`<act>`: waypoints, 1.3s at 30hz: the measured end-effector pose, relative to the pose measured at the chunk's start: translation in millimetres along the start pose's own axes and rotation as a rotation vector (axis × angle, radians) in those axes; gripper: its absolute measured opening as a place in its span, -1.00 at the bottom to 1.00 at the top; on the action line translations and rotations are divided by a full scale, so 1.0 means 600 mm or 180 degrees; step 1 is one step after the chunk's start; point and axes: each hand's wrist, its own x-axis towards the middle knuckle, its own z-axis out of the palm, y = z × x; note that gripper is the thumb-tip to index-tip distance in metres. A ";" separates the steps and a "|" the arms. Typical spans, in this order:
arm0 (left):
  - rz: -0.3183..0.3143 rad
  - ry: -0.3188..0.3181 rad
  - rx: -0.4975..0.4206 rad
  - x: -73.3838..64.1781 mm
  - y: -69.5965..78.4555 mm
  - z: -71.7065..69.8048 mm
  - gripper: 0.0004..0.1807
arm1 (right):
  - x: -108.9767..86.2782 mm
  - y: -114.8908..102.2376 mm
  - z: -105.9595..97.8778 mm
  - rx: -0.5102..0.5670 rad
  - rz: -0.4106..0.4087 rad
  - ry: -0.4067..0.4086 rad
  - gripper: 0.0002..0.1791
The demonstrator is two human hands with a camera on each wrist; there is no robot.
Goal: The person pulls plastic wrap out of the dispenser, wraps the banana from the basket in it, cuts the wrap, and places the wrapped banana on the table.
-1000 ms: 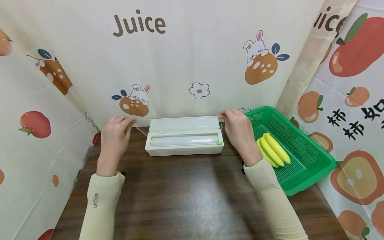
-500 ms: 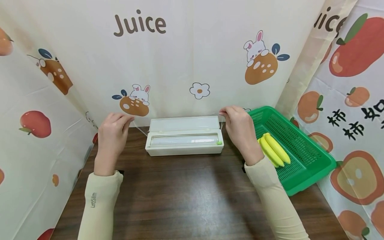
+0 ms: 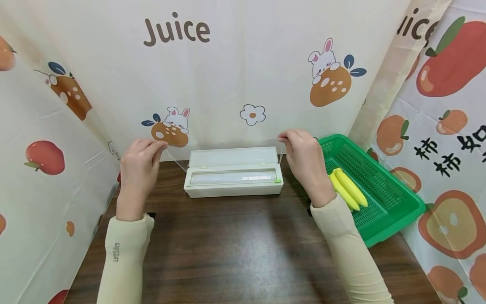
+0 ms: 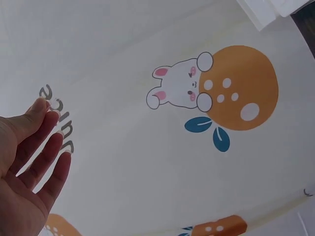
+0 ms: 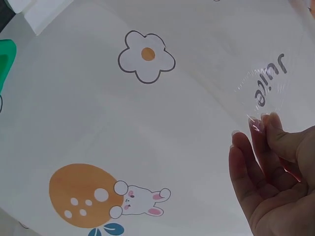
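Note:
A white cling film dispenser (image 3: 233, 192) stands at the back of the table with its lid (image 3: 233, 157) raised. Inside lies a roll (image 3: 228, 178), and a small green slider (image 3: 277, 181) sits at its right end. Clear cling film (image 5: 261, 81) stretches up from the box, barely visible except at its side edges. Up and left of the box, my left hand (image 3: 137, 173) pinches one corner of the film between thumb and index finger. The other corner is pinched by my right hand (image 3: 306, 162), above the box's right end. In both wrist views the remaining fingers are loosely bent.
A green plastic basket (image 3: 402, 213) holding yellow bananas (image 3: 351, 188) stands to the right, partly behind the right forearm. Printed cloth (image 3: 235, 76) hangs behind and along both sides of the dark wooden table (image 3: 228, 249).
Both hands have risen, and the left has also drifted a little left. More film now extends out of the dispenser, which has stayed in place.

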 end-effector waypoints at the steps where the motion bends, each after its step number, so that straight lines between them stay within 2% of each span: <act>1: 0.0007 0.0008 -0.0002 0.001 0.000 -0.001 -0.82 | 0.001 0.000 -0.001 0.0000 0.0000 0.0005 -0.85; 9: 0.0056 0.0099 -0.0001 0.010 0.002 -0.005 -0.82 | 0.007 -0.004 -0.007 0.0022 -0.0042 0.0058 -0.84; 18: 0.0000 0.0132 0.0006 0.018 0.004 -0.012 -0.80 | 0.016 -0.008 -0.015 0.0068 -0.0110 0.0094 -0.83; 24: 0.0038 0.0242 -0.0062 0.022 0.003 -0.014 -0.81 | 0.023 -0.011 -0.018 0.0086 -0.0049 0.0069 -0.84; 35: 0.0044 0.0371 -0.0091 0.031 0.006 -0.021 -0.86 | 0.035 -0.019 -0.026 0.0085 -0.0127 0.0125 -0.84; 39: 0.0113 0.0359 -0.0046 0.032 0.003 -0.026 -0.83 | 0.041 -0.022 -0.028 0.0096 -0.0152 0.0141 -0.83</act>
